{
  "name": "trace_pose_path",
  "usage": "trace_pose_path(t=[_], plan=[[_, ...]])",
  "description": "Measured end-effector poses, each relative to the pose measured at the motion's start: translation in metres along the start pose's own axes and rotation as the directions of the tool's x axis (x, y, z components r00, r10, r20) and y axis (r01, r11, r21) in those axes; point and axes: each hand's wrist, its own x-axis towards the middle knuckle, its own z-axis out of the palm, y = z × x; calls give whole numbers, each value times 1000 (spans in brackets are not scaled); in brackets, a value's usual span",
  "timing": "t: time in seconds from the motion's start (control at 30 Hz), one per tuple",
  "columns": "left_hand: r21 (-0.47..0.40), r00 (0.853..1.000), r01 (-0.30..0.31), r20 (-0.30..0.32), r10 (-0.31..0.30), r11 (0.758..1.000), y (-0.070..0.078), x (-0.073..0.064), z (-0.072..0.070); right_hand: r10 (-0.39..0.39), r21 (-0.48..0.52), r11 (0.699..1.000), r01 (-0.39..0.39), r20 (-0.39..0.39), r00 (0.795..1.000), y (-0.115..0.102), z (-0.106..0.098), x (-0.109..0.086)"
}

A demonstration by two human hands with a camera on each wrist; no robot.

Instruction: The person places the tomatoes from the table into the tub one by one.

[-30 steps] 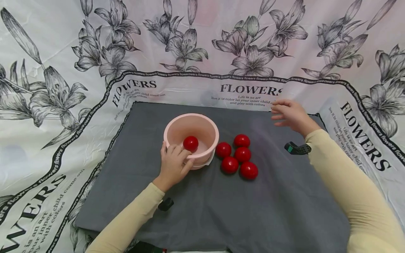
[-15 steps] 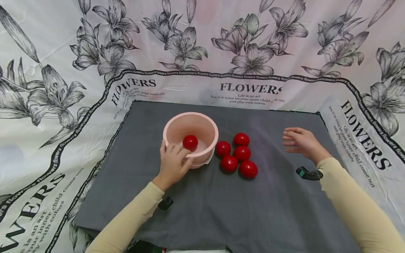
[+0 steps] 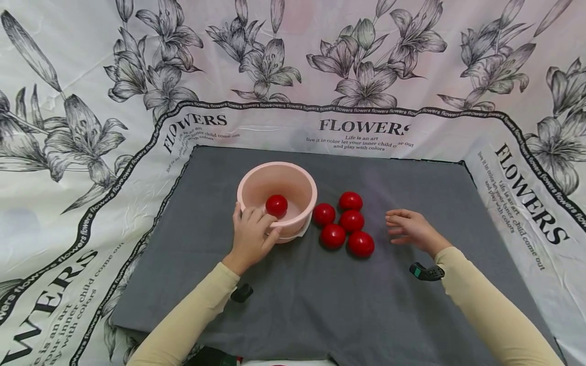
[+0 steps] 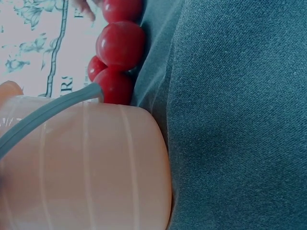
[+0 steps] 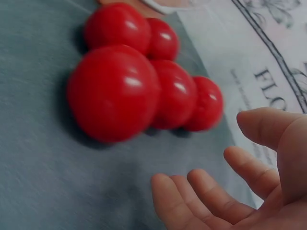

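A pink bucket (image 3: pixel 256 178) stands upright left of the middle, one glossy red ball (image 3: pixel 276 206) inside it. My left hand (image 3: pixel 251 234) grips its near rim, fingers over the edge and thumb outside. The left wrist view shows the bucket's ribbed side (image 4: pixel 86 167) and its handle (image 4: pixel 53 112) hanging down. Several more red balls (image 3: pixel 352 221) lie clustered just right of the bucket. To the right of that cluster hovers my right hand (image 3: pixel 414 231), holding nothing. Its fingers are spread and slightly bent in the right wrist view, apart from the nearest ball (image 5: pixel 112 93).
Grey cloth (image 3: pixel 293 300) covers the table. Behind and at both sides hangs a white flower-printed sheet (image 3: pixel 274 117), meeting the table's far edge. A dark object (image 3: pixel 212 356) shows partly at the near edge.
My right hand has come down from the table's far right, toward me, and then moved left toward the red balls. The left hand and the bucket have stayed in place.
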Motion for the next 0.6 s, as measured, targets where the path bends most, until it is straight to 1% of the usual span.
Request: trace_pose_path(t=[0.1, 0.17, 0.47, 0.6], plan=[[1, 1000, 3, 2, -3, 1000, 0, 0, 0, -8, 11, 1000, 8, 44, 999, 5, 12, 4], [5, 1000, 1, 0, -1, 1000, 0, -1, 1, -7, 24, 1000, 6, 57, 998, 8, 17, 6], [6, 1000, 0, -4, 0, 1000, 1, -1, 1, -3, 66, 998, -3, 86, 996, 16, 36, 10], [1, 1000, 1, -12, -1, 1000, 2, 0, 1, 7, 85, 996, -13, 74, 997, 16, 43, 12]])
